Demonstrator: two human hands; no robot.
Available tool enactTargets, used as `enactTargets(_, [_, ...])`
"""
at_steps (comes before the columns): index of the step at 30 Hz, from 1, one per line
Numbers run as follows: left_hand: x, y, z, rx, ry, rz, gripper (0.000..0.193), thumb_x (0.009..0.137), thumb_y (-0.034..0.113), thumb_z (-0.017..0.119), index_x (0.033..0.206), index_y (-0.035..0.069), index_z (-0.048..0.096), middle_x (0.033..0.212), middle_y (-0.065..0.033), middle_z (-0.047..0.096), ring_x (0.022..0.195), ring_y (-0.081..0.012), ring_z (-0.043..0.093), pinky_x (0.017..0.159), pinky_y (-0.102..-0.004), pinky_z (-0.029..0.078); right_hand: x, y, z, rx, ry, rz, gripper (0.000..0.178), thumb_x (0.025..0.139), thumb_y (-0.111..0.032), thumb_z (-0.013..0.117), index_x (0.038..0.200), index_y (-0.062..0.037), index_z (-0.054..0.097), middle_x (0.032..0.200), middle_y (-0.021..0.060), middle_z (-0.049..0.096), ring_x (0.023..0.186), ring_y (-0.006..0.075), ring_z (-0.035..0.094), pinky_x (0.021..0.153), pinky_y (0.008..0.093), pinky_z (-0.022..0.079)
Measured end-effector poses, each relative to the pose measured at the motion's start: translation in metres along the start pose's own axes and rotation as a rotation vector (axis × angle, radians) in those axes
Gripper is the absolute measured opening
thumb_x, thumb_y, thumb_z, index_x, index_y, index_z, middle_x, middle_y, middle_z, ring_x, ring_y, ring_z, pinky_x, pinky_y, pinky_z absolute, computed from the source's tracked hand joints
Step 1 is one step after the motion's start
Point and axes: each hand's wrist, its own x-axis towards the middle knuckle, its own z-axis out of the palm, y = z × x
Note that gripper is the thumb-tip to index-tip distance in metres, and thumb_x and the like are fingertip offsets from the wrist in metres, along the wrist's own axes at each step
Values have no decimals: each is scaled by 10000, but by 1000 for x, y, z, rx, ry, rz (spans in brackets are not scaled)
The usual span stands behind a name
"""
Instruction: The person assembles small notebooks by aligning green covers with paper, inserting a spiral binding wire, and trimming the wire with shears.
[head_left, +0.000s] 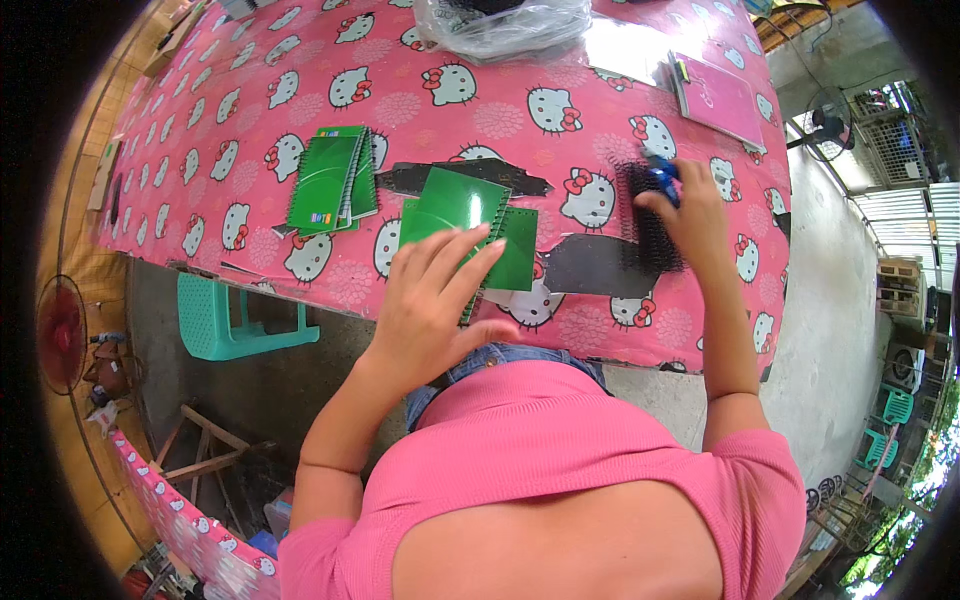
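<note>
The left hand (432,300) lies open, fingers spread flat on a green notebook (470,225) at the near edge of the pink table (500,120). To the right, the right hand (690,215) is closed around a blue tool (662,178) over a bundle of black spirals (650,220) beside a black sheet (590,265). A stack of green notebooks (330,180) lies to the left; a pink book (715,95) sits far right.

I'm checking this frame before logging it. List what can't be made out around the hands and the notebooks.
- Head view: the left hand covers the near corner of the green notebook.
- Head view: the right hand hides most of the small blue thing it grips above the black spiral coils; its kind is unclear.
- Head view: the contents of the clear plastic bag are cut off by the top edge.
</note>
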Motion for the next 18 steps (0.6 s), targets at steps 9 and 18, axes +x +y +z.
enactTargets(9, [11, -6, 24, 225, 2, -20, 753, 849, 562, 600, 1416, 90, 450, 1474, -110, 430, 1374, -309, 353, 1119, -540, 171, 19, -77, 1, 109, -135, -500, 411, 862, -347, 671, 1198, -120, 603, 1048, 95, 596, 989, 286, 568, 902, 453, 410])
enactTargets(18, [8, -7, 27, 221, 39, -14, 714, 856, 534, 609, 1391, 77, 483, 1463, -100, 448, 1365, -295, 368, 1116, -539, 182, 21, -79, 10, 91, -195, -544, 413, 848, -405, 675, 1148, -126, 620, 958, 84, 611, 904, 276, 602, 815, 463, 465])
